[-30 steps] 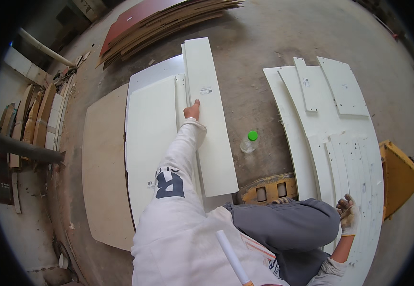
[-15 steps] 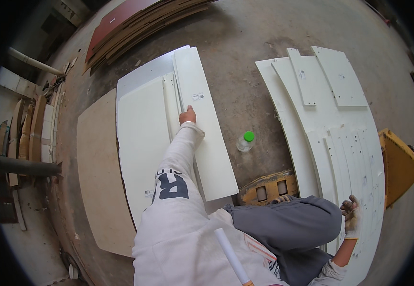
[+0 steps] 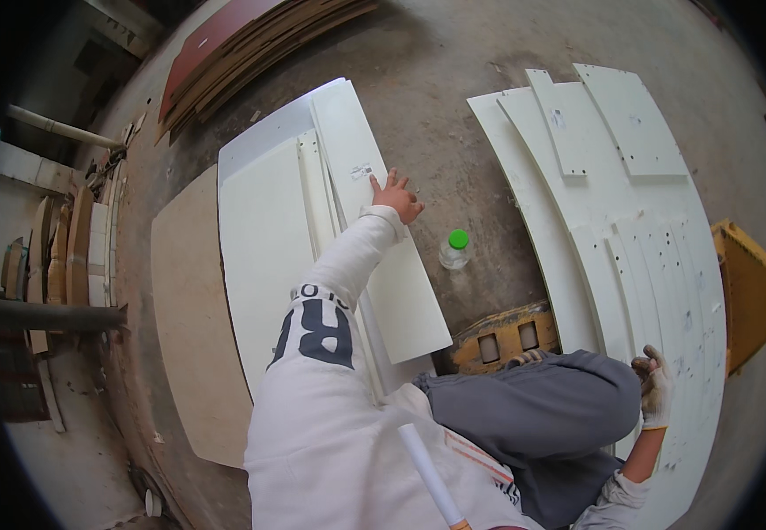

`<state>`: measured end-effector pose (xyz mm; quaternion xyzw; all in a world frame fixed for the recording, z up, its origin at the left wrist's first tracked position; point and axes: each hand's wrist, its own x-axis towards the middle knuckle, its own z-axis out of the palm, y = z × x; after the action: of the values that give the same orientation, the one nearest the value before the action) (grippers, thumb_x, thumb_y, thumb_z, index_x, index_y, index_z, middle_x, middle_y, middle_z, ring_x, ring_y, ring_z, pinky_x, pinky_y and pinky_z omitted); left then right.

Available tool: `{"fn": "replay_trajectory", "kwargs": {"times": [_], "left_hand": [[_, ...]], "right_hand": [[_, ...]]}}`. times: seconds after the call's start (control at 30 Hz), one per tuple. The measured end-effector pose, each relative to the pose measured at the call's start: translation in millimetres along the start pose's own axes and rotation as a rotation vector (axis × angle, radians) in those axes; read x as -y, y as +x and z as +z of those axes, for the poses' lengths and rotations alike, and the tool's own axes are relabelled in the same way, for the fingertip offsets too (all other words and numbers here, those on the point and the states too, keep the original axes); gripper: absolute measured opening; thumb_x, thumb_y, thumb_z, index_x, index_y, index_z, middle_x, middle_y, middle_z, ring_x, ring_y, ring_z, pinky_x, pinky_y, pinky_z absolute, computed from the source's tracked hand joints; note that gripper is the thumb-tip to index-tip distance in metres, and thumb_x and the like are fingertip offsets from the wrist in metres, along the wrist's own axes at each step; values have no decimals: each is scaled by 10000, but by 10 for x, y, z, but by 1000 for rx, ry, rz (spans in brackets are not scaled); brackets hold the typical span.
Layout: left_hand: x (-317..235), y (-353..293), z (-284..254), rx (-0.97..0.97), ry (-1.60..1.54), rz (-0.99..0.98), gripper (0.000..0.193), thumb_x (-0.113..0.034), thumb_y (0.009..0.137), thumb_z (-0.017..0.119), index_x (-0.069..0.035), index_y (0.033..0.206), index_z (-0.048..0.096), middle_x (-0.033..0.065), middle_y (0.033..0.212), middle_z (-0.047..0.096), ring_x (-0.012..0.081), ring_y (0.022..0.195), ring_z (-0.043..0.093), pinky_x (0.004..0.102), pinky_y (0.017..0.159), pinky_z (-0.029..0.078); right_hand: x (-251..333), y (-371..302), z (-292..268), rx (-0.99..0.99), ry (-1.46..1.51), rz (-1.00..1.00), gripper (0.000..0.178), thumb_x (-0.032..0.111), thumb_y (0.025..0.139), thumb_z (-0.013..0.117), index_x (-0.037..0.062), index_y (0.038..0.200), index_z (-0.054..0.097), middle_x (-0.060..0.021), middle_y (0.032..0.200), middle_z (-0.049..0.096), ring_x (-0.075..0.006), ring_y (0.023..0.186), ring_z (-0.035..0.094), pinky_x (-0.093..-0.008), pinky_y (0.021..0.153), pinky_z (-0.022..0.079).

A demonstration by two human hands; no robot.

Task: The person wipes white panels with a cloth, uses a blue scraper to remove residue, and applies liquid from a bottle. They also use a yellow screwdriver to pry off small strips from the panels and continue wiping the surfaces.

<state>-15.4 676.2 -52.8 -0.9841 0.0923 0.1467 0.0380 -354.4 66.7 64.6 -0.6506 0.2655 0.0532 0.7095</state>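
Observation:
My bare left hand (image 3: pixel 398 196) lies with fingers spread at the right edge of a long white panel (image 3: pixel 405 296), beside a small printed label. That panel rests on a stack of white boards (image 3: pixel 264 230), next to a narrow strip with holes (image 3: pixel 312 177). My right hand (image 3: pixel 656 389), in a pale work glove with dark, dirty fingertips, is raised beside my bent knee, above a second pile of drilled white panels (image 3: pixel 612 208). Its fingers are slightly bent and apart, and I see nothing in them.
A clear jar with a green lid (image 3: pixel 456 250) stands on the floor between the piles. Yellow metal parts (image 3: pixel 506 340) show by my knee and at the far right (image 3: pixel 747 296). Brown boards (image 3: pixel 264 53) are stacked at the back. A cigarette (image 3: pixel 431 473) juts in below.
My left hand has moved right, from the panel's left edge to its right edge, and its fingers have spread. My right hand stays by the knee. The view has shifted slightly.

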Motion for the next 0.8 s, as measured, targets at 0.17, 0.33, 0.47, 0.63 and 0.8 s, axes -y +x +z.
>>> {"fn": "replay_trajectory", "kwargs": {"times": [0.17, 0.33, 0.47, 0.63, 0.8], "left_hand": [[-50, 83, 46, 275, 280, -33, 423, -363, 951, 586, -130, 1269, 739, 55, 1428, 628, 295, 1486, 374, 838, 1144, 77], [133, -117, 234, 186, 266, 135, 404, -327, 943, 572, -76, 1198, 760, 85, 1307, 680, 256, 1391, 464, 766, 1197, 135], [312, -299, 415, 78, 207, 227, 359, -315, 908, 592, -58, 1059, 790, 103, 1234, 691, 263, 1352, 492, 733, 1213, 159], [364, -360, 557, -137, 148, 223, 282, -275, 857, 616, -61, 925, 786, 83, 1119, 708, 247, 1310, 529, 671, 1220, 247], [442, -404, 544, -182, 83, 220, 259, -275, 866, 613, -100, 925, 794, 41, 1138, 721, 213, 1364, 518, 614, 1226, 294]], "right_hand": [[151, -47, 174, -40, -294, 42, 453, 192, 1041, 554, -59, 1418, 529, -124, 1036, 700, -174, 889, 665, -293, 756, 530], [125, -45, 166, -31, -381, 42, 429, 191, 1046, 560, -48, 1401, 562, -97, 1006, 721, -142, 867, 658, -274, 746, 495], [116, 49, 291, 49, -388, 99, 448, 91, 982, 519, -65, 1400, 549, -124, 1053, 689, -161, 934, 665, -283, 795, 529], [22, 137, 426, 63, -345, 141, 491, 18, 916, 467, -73, 1391, 549, -116, 1024, 687, -149, 912, 646, -287, 832, 508], [178, 123, 412, 59, -421, 117, 499, 19, 917, 469, -72, 1403, 538, -118, 1020, 691, -144, 896, 652, -279, 784, 520]]}}
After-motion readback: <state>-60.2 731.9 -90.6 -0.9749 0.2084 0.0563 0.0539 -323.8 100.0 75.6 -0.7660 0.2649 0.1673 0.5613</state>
